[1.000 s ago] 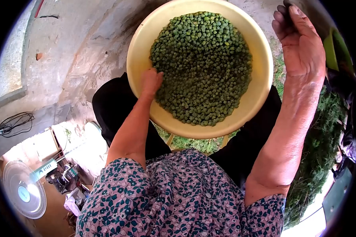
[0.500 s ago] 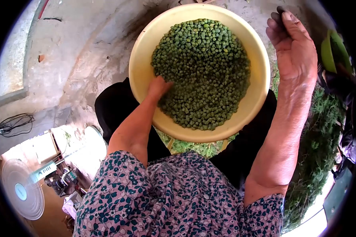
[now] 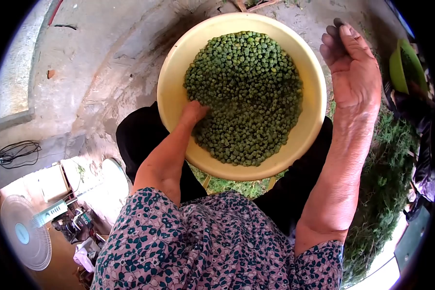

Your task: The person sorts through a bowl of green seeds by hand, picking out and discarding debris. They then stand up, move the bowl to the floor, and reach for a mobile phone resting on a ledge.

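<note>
A wide yellow basin holds a thick layer of small round green pods or berries. At the left side of the basin my left hand reaches in, its fingertips down among the green pieces and hidden by them. Beyond the basin's right rim my right hand is raised, palm turned up and inward, with dark-stained fingers curled loosely. No object shows in it, and its thumb lies close to the fingers.
Cut green plants lie along the right, below a green bowl. A white fan stands at the lower left, with coiled black cable above it. My legs flank the basin.
The basin sits slightly lower in view. My right hand appears slightly lower and further left. My left hand remains at the basin's left side, fingertips among the green pieces.
</note>
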The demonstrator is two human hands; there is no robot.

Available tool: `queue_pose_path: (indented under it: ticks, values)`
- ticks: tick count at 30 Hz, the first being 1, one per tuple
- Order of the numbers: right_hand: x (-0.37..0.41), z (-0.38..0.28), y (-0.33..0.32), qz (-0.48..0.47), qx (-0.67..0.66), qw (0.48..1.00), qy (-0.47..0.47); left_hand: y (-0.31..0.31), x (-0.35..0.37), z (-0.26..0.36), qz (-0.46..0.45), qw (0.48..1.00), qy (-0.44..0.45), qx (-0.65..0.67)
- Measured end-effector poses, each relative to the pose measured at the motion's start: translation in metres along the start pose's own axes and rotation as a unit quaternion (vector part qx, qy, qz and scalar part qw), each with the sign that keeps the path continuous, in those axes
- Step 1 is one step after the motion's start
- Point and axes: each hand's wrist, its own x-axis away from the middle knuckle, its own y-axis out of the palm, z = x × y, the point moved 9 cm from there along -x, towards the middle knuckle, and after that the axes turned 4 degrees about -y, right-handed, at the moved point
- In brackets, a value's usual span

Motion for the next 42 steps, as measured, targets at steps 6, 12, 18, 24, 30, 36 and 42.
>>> queue_pose_path:
  ticks: [6, 12, 18, 24, 30, 36, 42]
  values:
    - [0.003, -0.001, -0.002, 0.021, -0.002, 1.000, 0.003, -0.013, 0.027, 0.008, 0.057, 0.993, -0.071, 0.074]
    - [0.000, -0.001, -0.002, 0.011, 0.021, 1.000, -0.005, 0.016, 0.005, -0.010, 0.036, 0.986, -0.036, 0.159]
    - [0.030, -0.020, 0.030, 0.047, 0.014, 0.997, -0.066, 0.032, 0.014, -0.005, -0.132, 0.903, -0.126, 0.389]
    - [0.031, -0.015, 0.036, 0.043, -0.004, 0.998, -0.049, 0.029, 0.045, 0.016, -0.165, 0.833, -0.184, 0.495]
    - [0.031, -0.013, 0.037, 0.043, 0.000, 0.997, -0.062, 0.039, 0.048, 0.031, -0.215, 0.763, -0.144, 0.593]
    - [0.033, -0.012, 0.039, 0.035, -0.025, 0.998, -0.038, 0.031, 0.068, 0.073, -0.179, 0.640, -0.157, 0.731]
    - [0.030, -0.011, 0.034, 0.065, 0.027, 0.996, -0.057, 0.048, 0.043, 0.119, -0.191, 0.489, -0.104, 0.844]
